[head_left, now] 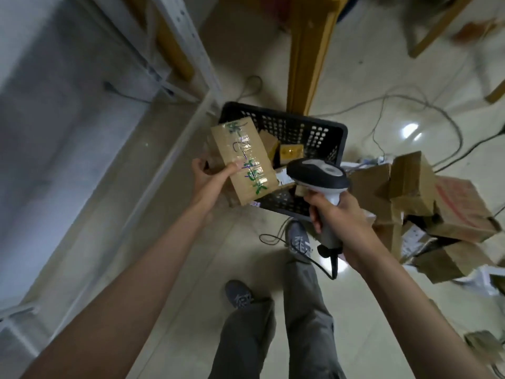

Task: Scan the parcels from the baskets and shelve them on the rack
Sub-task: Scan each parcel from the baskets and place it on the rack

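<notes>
My left hand grips a brown cardboard parcel sealed with clear tape and marked with green and blue writing, held above the left side of a black perforated basket. My right hand grips the handle of a grey and black barcode scanner, whose head points toward the parcel. Several small cardboard parcels lie inside the basket. The white metal rack runs along the left, its shelf board below my left arm.
A pile of cardboard boxes lies on the floor to the right of the basket. A wooden table leg stands behind the basket. Cables snake over the tiled floor. My feet stand just before the basket.
</notes>
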Demonstrator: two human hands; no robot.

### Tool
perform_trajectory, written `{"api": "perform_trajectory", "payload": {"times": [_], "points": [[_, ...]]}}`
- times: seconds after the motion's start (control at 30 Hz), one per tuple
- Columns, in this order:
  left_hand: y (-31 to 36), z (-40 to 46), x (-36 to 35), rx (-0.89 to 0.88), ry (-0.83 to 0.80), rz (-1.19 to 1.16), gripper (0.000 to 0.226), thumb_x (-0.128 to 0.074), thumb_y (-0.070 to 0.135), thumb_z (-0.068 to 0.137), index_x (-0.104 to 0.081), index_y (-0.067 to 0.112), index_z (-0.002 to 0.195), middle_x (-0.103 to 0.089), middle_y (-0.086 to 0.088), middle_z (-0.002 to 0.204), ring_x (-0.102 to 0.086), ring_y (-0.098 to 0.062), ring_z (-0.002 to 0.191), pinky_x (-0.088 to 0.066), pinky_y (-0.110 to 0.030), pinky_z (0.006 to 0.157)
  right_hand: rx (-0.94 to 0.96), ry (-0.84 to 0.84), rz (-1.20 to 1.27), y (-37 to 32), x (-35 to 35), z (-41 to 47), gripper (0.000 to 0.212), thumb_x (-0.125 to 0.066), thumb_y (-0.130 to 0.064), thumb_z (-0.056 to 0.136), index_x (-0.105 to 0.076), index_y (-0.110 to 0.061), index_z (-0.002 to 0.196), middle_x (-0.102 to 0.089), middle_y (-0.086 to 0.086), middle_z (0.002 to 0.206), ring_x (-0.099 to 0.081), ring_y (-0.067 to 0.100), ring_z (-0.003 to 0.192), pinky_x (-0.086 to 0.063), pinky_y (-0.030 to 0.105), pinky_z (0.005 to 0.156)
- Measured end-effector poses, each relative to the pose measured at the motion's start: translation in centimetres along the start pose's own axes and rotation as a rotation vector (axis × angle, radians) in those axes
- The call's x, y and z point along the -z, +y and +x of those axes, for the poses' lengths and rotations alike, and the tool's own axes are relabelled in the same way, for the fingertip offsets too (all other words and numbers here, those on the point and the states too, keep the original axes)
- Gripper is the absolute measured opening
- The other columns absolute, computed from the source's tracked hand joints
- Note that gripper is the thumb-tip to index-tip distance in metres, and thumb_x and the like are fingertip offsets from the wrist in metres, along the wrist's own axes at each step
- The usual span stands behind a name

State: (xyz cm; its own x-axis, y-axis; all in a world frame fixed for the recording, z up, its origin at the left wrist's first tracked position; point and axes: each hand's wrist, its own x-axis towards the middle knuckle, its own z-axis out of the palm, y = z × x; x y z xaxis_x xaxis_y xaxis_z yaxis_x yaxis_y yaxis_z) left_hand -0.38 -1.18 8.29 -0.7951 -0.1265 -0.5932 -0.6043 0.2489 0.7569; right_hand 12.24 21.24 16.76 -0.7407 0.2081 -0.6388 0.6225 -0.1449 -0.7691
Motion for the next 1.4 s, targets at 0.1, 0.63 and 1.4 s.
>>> {"api": "perform_trajectory", "payload": {"times": [0.1, 0.63, 1.4], "points": [[3.5, -4.8, 5.1, 0.006, 0.017, -0.103, 0.093, -0.087, 0.06, 0.049, -0.044, 0.04, 0.129, -0.068, 0.011, 0.118, -0.07, -0.013, 0.102, -0.054, -0.037, 0.083, 0.049, -0.063, -0.034, -4.2, -2.2, -4.6, 0.017, -0.06, -0.015, 0.1, -0.057, -0.002, 0.089, -0.055, 0.018, 0.07, -0.045, 0.02, 0.055, -0.039, 0.035, 0.061], [11.6, -24.3, 28.9, -0.026, 0.076, -0.8, 0.054, -0.066, 0.039, 0.087, -0.063, 0.013, 0.134, -0.071, -0.014, 0.124, -0.07, -0.03, 0.102, -0.051, -0.047, 0.097, 0.389, -0.606, -0.284, -22.3, -15.2, -17.9, 0.015, -0.055, 0.001, 0.099, -0.063, 0.001, 0.086, -0.06, 0.017, 0.069, -0.056, 0.026, 0.061, -0.048, 0.042, 0.068], [12.9, -36.2, 38.1, -0.516, 0.309, -1.054, 0.064, -0.091, 0.043, 0.053, -0.078, 0.025, 0.114, -0.071, -0.01, 0.12, -0.068, -0.029, 0.108, -0.052, -0.05, 0.095, 0.342, -1.206, -0.45, -30.7, -22.0, -21.8, 0.015, -0.079, -0.033, 0.086, -0.075, -0.019, 0.089, -0.063, 0.019, 0.069, -0.048, 0.025, 0.051, -0.042, 0.032, 0.049]]}}
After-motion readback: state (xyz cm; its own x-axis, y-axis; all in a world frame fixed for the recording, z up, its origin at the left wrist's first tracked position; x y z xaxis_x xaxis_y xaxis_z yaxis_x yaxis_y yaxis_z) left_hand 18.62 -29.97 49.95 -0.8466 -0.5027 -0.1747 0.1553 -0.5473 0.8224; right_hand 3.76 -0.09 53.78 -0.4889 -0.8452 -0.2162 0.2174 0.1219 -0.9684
